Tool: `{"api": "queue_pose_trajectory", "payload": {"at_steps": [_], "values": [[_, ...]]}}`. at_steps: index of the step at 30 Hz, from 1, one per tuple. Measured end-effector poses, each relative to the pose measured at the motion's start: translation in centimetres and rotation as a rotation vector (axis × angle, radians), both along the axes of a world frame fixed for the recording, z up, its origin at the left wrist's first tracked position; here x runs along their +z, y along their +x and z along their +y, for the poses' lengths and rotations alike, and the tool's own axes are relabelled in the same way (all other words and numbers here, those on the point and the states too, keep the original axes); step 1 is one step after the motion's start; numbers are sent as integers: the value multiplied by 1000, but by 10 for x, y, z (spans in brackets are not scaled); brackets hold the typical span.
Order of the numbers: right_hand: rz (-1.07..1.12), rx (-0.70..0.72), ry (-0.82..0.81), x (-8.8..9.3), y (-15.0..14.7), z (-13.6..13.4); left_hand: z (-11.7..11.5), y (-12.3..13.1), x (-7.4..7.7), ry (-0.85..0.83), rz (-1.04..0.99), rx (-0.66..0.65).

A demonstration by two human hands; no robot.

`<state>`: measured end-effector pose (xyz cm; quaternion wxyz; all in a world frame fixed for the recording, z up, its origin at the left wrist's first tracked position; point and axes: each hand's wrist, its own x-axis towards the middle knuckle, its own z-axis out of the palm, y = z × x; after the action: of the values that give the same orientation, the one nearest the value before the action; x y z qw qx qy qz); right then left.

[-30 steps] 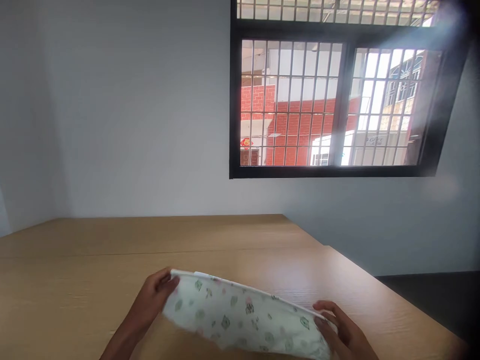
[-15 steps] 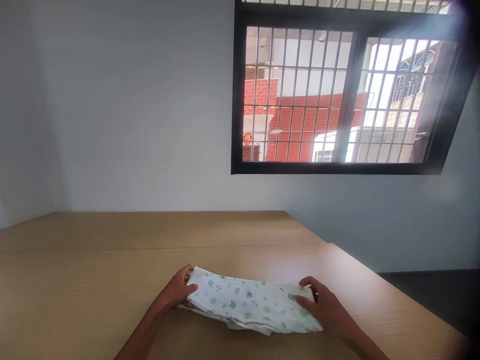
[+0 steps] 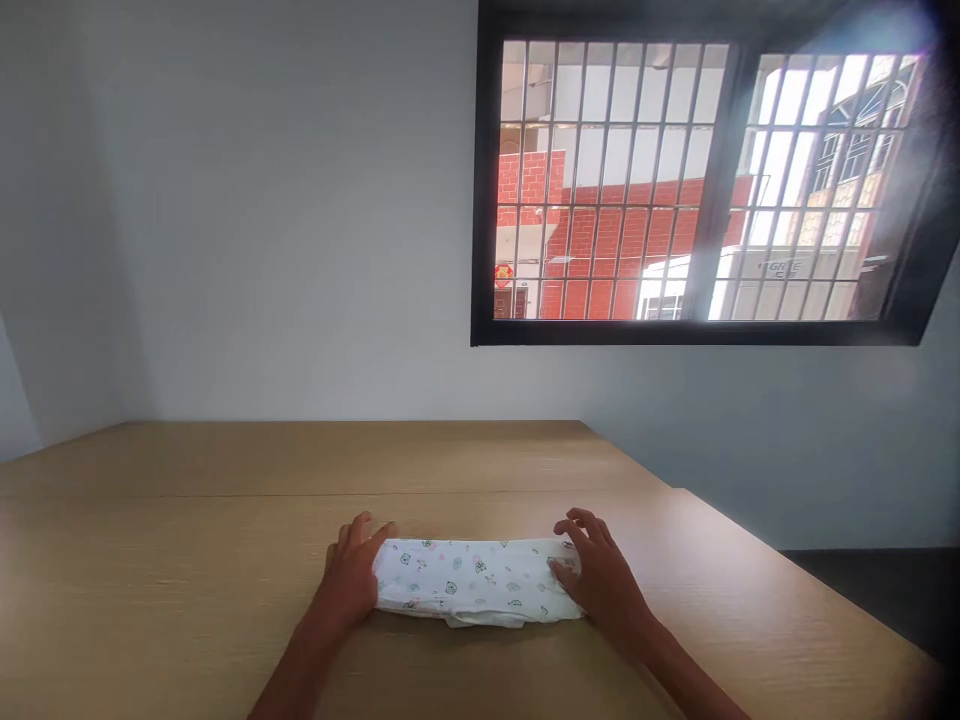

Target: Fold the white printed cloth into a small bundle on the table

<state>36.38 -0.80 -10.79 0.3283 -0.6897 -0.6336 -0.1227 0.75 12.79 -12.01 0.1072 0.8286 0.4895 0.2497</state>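
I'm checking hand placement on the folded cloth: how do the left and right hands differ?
The left hand lies at the folded cloth's left end, mostly on the table; the right hand lies on top of its right end. The left hand's fingers lie close together; the right hand's are spread. Both are open, palms down.

Printed cloth [image 3: 474, 582] now folded narrower, flat on table [image 3: 150, 560], hands' fingers [image 3: 358, 530] spread, no longer gripping.

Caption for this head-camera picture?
Both hands, left and right, rest flat on a folded printed cloth on a wooden table.

Perhaps "GREE" on outdoor unit [image 3: 782, 268]
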Motion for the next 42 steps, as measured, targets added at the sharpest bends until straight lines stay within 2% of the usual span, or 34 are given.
{"api": "queue_pose_trajectory", "payload": {"at_steps": [1,2,4,6,7,10,12,14,16,20,24,28,33,36,38,40,42], "values": [[-62,44,27,-3,0,0,-8,10,2,53,28,-2],[-134,88,59,-5,-1,-1,-17,21,4,81,32,-63],[-273,154,122,-5,-8,-4,-33,46,6,63,20,-274],[-304,205,107,0,-27,-5,-45,72,4,18,31,-435],[-263,241,56,5,-41,-5,-48,84,2,12,57,-491],[10,373,-234,16,-88,4,-49,112,-9,73,177,-638],[144,397,-410,16,-112,16,-47,122,-17,131,232,-714],[154,389,-518,10,-123,29,-47,127,-22,162,254,-747],[64,383,-541,2,-121,38,-50,125,-23,153,241,-719],[-180,269,-557,-6,-89,36,-55,108,-17,17,158,-447],[-317,116,-612,-1,-54,19,-43,68,-15,-64,291,-252],[-470,-76,-628,1,-46,7,-29,29,-15,-60,361,-101],[-464,-190,-679,7,-51,-2,-23,18,-14,-76,363,-125],[-473,-200,-687,14,-53,-16,-11,16,-10,-118,336,-218],[-465,-184,-684,13,-51,-31,0,11,-6,-134,323,-278],[-505,-76,-624,2,-45,-47,10,7,-2,-139,310,-313],[-581,148,-459,-18,-35,-65,15,5,2,-148,293,-333]]}}
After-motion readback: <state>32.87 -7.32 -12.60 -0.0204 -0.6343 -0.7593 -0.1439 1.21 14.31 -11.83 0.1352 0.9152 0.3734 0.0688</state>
